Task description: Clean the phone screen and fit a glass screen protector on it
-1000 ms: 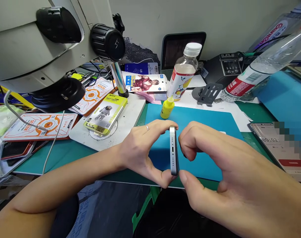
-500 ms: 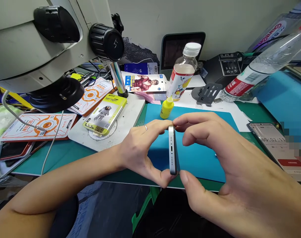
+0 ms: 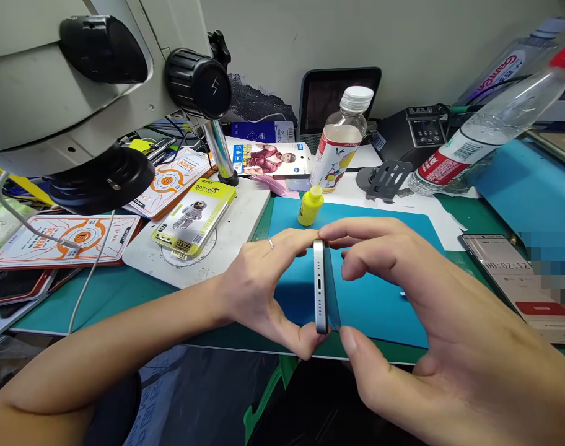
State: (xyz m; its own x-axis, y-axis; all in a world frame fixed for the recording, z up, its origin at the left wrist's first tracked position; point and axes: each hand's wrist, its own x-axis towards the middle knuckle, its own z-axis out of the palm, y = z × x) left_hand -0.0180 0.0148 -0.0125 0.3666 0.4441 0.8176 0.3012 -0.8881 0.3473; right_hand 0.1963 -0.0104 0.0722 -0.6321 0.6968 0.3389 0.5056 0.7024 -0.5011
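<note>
My left hand (image 3: 259, 291) is closed on a smartphone (image 3: 319, 291), gripping its long edges between thumb and index finger. The phone stands on edge with its charging port end facing me. Along its right face a thin see-through sheet (image 3: 331, 297) leans away from the phone at the bottom edge and meets it near the top. My right hand (image 3: 403, 297) spans this sheet, index fingertip at its upper edge and thumb at its lower corner. A blue work mat (image 3: 375, 316) lies beneath both hands, with a small yellow bottle (image 3: 311, 206) standing beyond them.
A microscope (image 3: 101, 124) looms at upper left. Below it are a battery package (image 3: 194, 214) and orange-white screen boxes (image 3: 73, 238). Drink bottles (image 3: 341, 142) and a black phone stand (image 3: 388, 179) are behind the mat. Another phone (image 3: 500, 272) running a timer lies right.
The sheet's lower edge has swung farther from the phone, with my right thumb at its corner. My left hand keeps its grip. The view has shifted slightly.
</note>
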